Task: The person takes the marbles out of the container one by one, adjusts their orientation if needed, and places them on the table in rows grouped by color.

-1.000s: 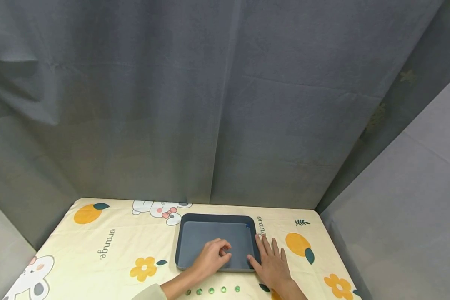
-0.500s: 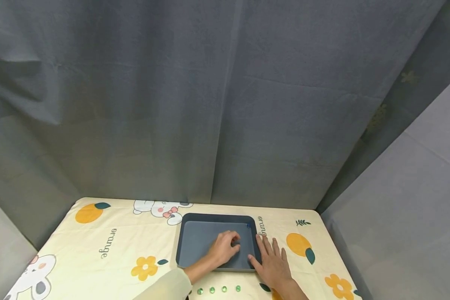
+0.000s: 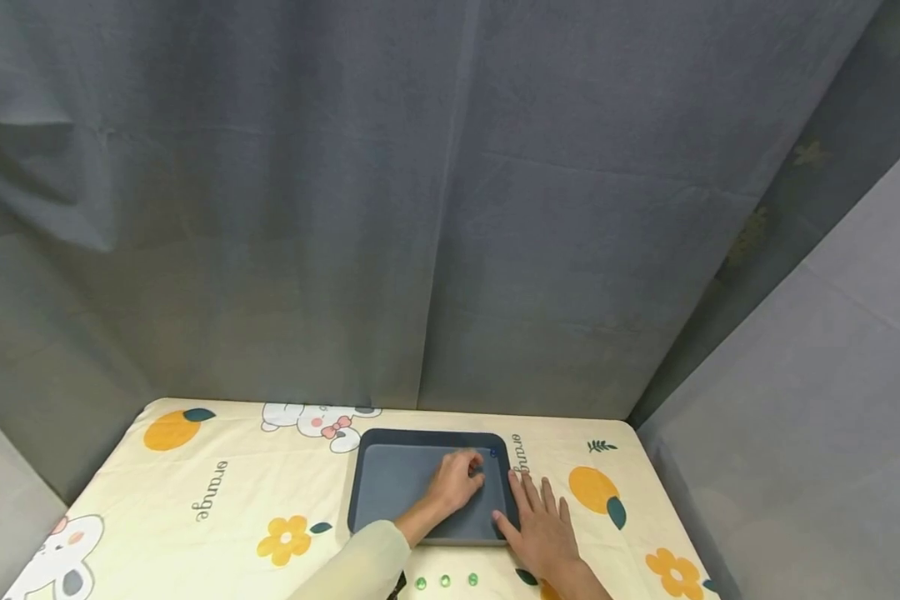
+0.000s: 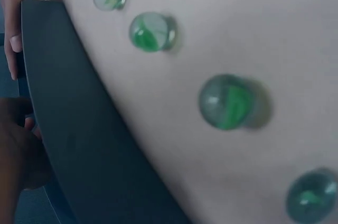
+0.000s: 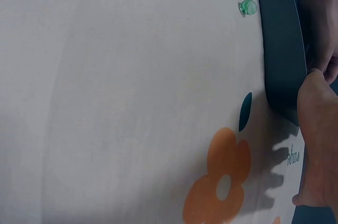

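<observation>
A dark grey rectangular tray (image 3: 390, 483) lies on the patterned cloth. Over its right half is my left hand (image 3: 453, 483), its fingers bent and the thumb close to the index finger; I cannot tell whether a small thing sits between them. A small dark blue marble (image 3: 493, 452) rests in the tray's far right corner, just beyond that hand. My right hand (image 3: 543, 527) lies with spread, straight fingers along the tray's right side, its thumb over the rim. Green-swirled glass marbles (image 4: 227, 101) stand in a row in front of the tray, partly hidden by the left sleeve in the head view.
The cream tablecloth (image 3: 217, 550) bears printed flowers, oranges and rabbits. A grey curtain (image 3: 270, 250) hangs behind the table, and a pale grey panel (image 3: 817, 400) rises at the right. The tray's near wall (image 4: 79, 108) stands close to the marble row.
My left hand has moved right and farther into the tray, toward the blue marble. The left sleeve now covers more of the green marbles. The right hand has stayed put.
</observation>
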Demonstrator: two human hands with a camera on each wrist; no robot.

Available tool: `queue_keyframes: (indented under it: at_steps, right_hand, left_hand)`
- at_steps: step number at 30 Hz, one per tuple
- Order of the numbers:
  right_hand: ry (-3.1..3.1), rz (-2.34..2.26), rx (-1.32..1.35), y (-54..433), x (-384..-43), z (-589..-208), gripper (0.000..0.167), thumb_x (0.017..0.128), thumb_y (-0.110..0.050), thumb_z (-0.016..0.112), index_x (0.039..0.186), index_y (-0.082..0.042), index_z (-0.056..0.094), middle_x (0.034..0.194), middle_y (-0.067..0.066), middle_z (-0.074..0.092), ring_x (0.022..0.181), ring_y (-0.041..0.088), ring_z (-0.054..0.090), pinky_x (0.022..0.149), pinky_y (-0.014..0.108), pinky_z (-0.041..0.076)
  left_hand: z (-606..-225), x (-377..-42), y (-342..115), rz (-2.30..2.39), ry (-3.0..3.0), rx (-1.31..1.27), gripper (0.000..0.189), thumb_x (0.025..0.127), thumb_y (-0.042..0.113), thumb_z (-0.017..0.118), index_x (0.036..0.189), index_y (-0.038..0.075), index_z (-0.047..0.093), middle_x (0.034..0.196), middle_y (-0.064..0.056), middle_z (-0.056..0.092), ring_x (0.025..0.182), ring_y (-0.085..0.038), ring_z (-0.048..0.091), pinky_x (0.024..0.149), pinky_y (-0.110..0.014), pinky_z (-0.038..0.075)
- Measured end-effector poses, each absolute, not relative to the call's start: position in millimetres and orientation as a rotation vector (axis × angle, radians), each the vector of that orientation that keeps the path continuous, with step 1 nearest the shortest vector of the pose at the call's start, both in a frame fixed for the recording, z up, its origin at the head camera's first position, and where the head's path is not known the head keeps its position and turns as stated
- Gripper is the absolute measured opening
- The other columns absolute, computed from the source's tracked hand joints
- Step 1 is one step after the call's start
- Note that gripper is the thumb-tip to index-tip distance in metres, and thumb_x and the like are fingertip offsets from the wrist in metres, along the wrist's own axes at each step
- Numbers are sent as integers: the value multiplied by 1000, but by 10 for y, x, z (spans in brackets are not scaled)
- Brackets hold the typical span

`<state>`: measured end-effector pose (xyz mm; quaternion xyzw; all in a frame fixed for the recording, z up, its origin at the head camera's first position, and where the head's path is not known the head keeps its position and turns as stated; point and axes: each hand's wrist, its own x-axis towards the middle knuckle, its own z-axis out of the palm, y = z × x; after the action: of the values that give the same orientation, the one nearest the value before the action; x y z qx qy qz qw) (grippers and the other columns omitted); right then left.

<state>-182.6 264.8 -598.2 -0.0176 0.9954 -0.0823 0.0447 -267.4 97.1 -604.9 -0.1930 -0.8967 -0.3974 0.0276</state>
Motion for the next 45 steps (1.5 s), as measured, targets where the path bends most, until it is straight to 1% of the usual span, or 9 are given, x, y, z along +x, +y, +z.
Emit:
queue_keyframes:
  at_steps: [8,13,21,27,31,35,39,45]
  right_hand:
    - [3042,-252,-47,2637,-1803,-6015,79,98,-64,44,158,-15,29,159,17,29,144,49,18,109,71,13]
    - [3054,-245,-62,2647,-1812,-6028,78,98,-63,44,158,-15,29,159,17,29,144,48,19,109,71,14]
    - [3057,-213,-63,2661,-1829,-6003,79,97,-65,43,158,-16,30,159,16,30,144,48,20,109,71,15]
    - [3055,-215,-68,2653,-1825,-5989,78,97,-65,43,158,-16,30,159,15,30,145,47,20,109,71,15]
    - [3046,-226,-66,2650,-1820,-5993,79,97,-65,43,158,-17,30,159,15,30,145,47,20,109,71,15]
    - [3042,-220,-64,2659,-1819,-5992,79,97,-65,43,158,-17,30,159,15,30,145,47,20,109,71,15]
    - [3054,-212,-65,2664,-1822,-5967,78,98,-64,43,158,-17,30,159,15,30,145,46,20,109,70,16]
    - [3038,-244,-61,2648,-1809,-5956,77,98,-64,43,158,-17,30,160,15,30,145,46,20,109,70,15]
  left_hand:
    - [-6062,-2716,1035,-1209,-2790,-555,23,85,8,78,107,5,71,91,-5,64,79,-14,59,69,-31,52]
    - [-6065,-2750,1079,-1178,-2791,-532,24,86,7,78,108,4,71,90,-5,63,79,-16,60,68,-33,52]
    - [-6089,-2857,1207,-1097,-2824,-491,23,86,12,79,108,6,71,97,-6,68,92,-23,67,76,-38,55]
    - [-6097,-2915,1324,-1062,-2871,-424,27,87,14,78,112,6,71,105,-10,69,99,-27,68,80,-42,55]
    - [-6075,-2922,1373,-1048,-2890,-399,29,87,13,78,114,5,71,107,-13,69,100,-29,68,81,-43,55]
    - [-6056,-2932,1416,-987,-2898,-391,27,86,12,79,111,4,72,104,-12,69,97,-28,68,78,-41,55]
    - [-6027,-2959,1472,-899,-2902,-402,23,85,13,80,105,5,72,96,-11,69,90,-27,69,73,-41,56]
    - [-6061,-3004,1562,-759,-2920,-383,13,85,15,79,95,10,72,88,-8,69,86,-26,69,69,-43,55]
